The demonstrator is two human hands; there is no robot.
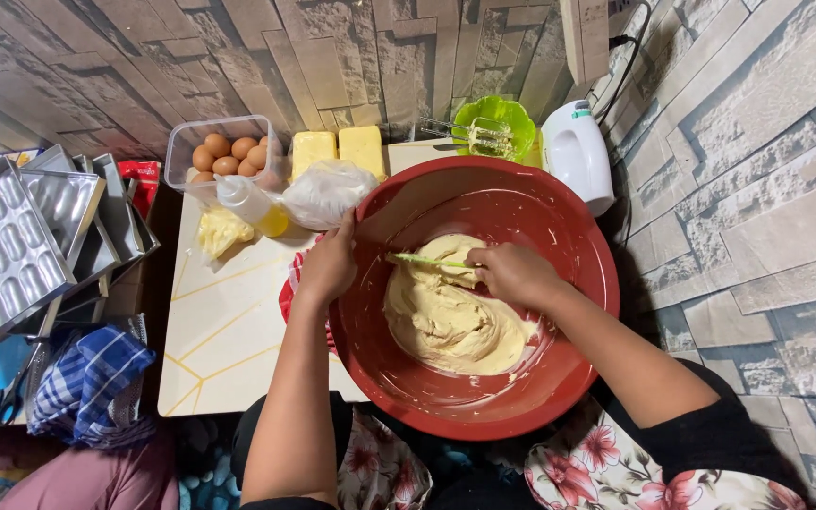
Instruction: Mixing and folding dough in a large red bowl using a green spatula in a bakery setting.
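A big red bowl (559, 217) sits on a small white table (224, 321) and holds a mound of pale yellow batter (446, 316). My right hand (514, 274) is inside the bowl, closed on a light green spatula (427, 259) whose blade lies on top of the batter. My left hand (328, 264) grips the bowl's left rim.
Behind the bowl lie a clear box of brown eggs (229, 151), two butter blocks (337, 148), a squeeze bottle (252, 203), a plastic bag (326, 192), a green bowl with beaters (493, 127) and a white hand mixer (578, 156). Metal moulds (11, 250), a blue cloth (92, 382) and scissors (2, 401) are left.
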